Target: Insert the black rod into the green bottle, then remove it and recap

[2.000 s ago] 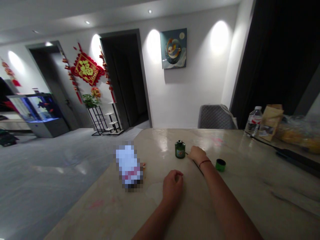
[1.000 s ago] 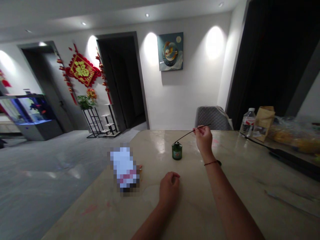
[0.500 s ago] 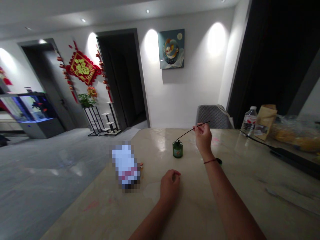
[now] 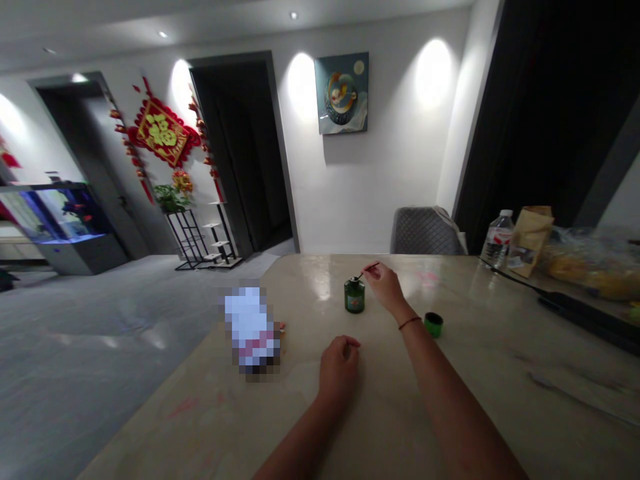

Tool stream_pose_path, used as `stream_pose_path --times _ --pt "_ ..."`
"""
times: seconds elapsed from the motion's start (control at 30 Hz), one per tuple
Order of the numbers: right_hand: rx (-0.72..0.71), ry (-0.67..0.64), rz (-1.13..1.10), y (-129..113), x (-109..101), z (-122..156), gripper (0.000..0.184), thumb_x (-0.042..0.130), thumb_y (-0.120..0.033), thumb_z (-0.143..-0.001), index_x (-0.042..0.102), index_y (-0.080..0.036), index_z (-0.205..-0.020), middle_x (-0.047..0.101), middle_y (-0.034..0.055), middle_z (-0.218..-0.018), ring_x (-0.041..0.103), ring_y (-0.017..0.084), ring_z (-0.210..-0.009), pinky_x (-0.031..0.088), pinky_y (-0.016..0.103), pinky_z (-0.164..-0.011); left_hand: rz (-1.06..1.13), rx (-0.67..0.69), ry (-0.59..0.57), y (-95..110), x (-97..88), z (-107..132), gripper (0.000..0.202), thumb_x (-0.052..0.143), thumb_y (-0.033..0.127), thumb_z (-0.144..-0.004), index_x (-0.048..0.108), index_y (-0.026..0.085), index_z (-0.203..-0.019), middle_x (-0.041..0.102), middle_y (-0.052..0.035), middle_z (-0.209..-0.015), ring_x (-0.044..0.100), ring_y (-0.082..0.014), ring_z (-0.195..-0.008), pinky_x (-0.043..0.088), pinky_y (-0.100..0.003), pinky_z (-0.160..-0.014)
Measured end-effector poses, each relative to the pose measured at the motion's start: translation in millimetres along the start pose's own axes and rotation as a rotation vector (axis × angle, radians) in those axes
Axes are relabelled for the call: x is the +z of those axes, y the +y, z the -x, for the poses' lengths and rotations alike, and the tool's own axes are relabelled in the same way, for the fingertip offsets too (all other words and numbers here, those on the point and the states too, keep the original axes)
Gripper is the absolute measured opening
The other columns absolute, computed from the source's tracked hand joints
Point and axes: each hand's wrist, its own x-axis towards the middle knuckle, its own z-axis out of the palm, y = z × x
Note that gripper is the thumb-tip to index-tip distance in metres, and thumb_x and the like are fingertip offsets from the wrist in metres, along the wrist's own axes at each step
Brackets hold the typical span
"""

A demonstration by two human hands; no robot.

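A small green glass bottle point(image 4: 355, 297) with a pale label and a narrow neck stands upright on the table. Just right of it, my right hand point(image 4: 384, 283) pinches a thin dark stick point(image 4: 373, 267) between thumb and fingers. The stick slants down to the bottle's mouth; how far its tip goes in is hidden. My left hand point(image 4: 340, 365) rests on the tabletop in front of the bottle, its fingers loosely curled and nothing visible in them. Behind my right wrist sits a short green cup-shaped piece point(image 4: 433, 325), its dark hollow facing up.
On the pale stone-look table point(image 4: 240, 427), a blurred-out white and pink item point(image 4: 253, 330) lies to the left. At the right stand a water bottle point(image 4: 499, 239), a brown paper bag point(image 4: 531, 241) and plastic bags point(image 4: 590, 263), with a long black object point(image 4: 585, 319) nearer. A grey chair point(image 4: 425, 230) is behind.
My right hand has moved left and down with the stick, closer to the bottle; less of the stick shows between them. The green cup-shaped piece is now uncovered. My left hand stays put.
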Motion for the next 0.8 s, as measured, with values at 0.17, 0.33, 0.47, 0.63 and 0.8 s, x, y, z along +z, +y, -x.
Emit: stream_pose_path --times 0.17,0.33,0.47,0.63,0.8 --pt "0.027 -0.047 -0.021 8.5 7.8 2.8 0.01 0.053 -0.025 -0.071 0.058 -0.017 -0.075 0.065 0.004 -0.075 0.062 0.015 -0.074 0.048 0.028 -0.071 0.005 -0.002 0.001 -0.5 0.3 -0.1 0.016 0.044 0.019 -0.074 0.058 0.018 -0.08 0.062 -0.0017 -0.08 0.055 -0.0121 -0.074 0.04 -0.024 -0.07" --pt "0.03 -0.04 0.045 11.6 9.4 1.9 0.011 0.053 -0.026 -0.073 0.058 -0.018 -0.076 0.066 0.0039 -0.076 0.062 0.015 -0.075 0.047 0.027 -0.071 0.011 0.011 0.002 -0.4 0.7 0.5 0.016 0.044 0.02 -0.074 0.058 0.018 -0.08 0.062 -0.0019 -0.08 0.055 -0.0123 -0.075 0.04 -0.024 -0.07" --pt "0.058 -0.061 0.115 20.7 14.6 3.9 0.011 0.051 -0.026 -0.074 0.058 -0.019 -0.08 0.065 0.0041 -0.082 0.061 0.016 -0.079 0.047 0.029 -0.075 -0.01 0.019 0.004 0.6 -0.5 1.0 0.016 0.044 0.019 -0.074 0.058 0.018 -0.08 0.062 -0.0022 -0.082 0.055 -0.0128 -0.077 0.04 -0.025 -0.073" --pt "0.177 -0.063 0.066 40.7 29.3 15.7 0.039 0.062 -0.026 -0.064 0.051 -0.017 -0.101 0.059 0.0097 -0.106 0.057 0.019 -0.094 0.045 0.032 -0.083 -0.02 0.012 0.003 2.8 -2.1 1.0 0.016 0.044 0.019 -0.074 0.058 0.018 -0.08 0.063 -0.0026 -0.083 0.056 -0.0131 -0.079 0.04 -0.025 -0.074" --pt "0.223 -0.133 -0.042 59.5 40.3 26.5 0.058 0.068 -0.032 -0.057 0.046 -0.017 -0.108 0.057 0.0105 -0.108 0.058 0.019 -0.091 0.047 0.031 -0.077 -0.029 0.017 0.007 4.2 -1.3 0.6 0.016 0.044 0.019 -0.074 0.059 0.018 -0.08 0.063 -0.0025 -0.083 0.056 -0.013 -0.079 0.04 -0.025 -0.075"
